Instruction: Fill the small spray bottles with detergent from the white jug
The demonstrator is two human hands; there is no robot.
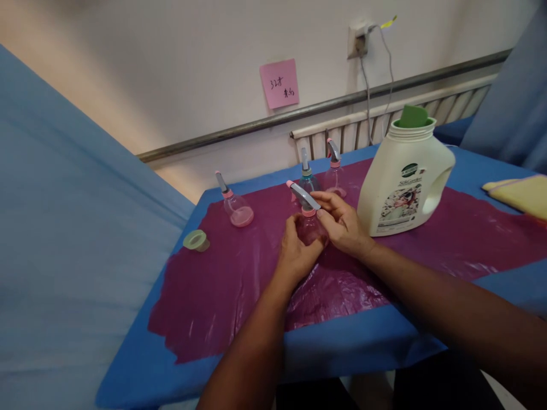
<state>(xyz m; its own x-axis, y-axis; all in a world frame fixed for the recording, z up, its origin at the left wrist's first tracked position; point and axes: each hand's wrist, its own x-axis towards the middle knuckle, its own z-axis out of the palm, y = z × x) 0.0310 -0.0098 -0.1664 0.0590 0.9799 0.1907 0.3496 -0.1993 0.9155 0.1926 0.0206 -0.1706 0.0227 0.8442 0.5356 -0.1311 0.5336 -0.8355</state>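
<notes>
Four spray bottles: one held bottle [308, 228] sits in both hands just left of the detergent jug [401, 182]. Two more [306, 179] [334, 173] stand behind it, also left of the jug, and the far-left bottle [237, 208] stands well apart from the jug.
Left hand [294, 256]: its fingers are wrapped around the held bottle's round clear body, low on the purple sheet [239, 285].
Right hand [342, 225]: its fingertips are closed on the pink collar under the grey trigger head, on the side facing the jug.
Step, as I judge it: work on the spray head at its collar.
Doing it well: brace the body firmly with the left hand and keep it upright. Turn at the collar rather than the thin trigger, and keep the right elbow from knocking the jug.
One jug: it is white, with a green piece in its mouth [412, 117].
One loose green cap [195, 240]: it lies far left of the jug, past the far-left bottle.
One yellow cloth [519, 193]: it lies right of the jug.
One pink note [279, 83]: it is on the wall, up and left of the jug.
One table [342, 341]: it is covered in blue under the sheet.
</notes>
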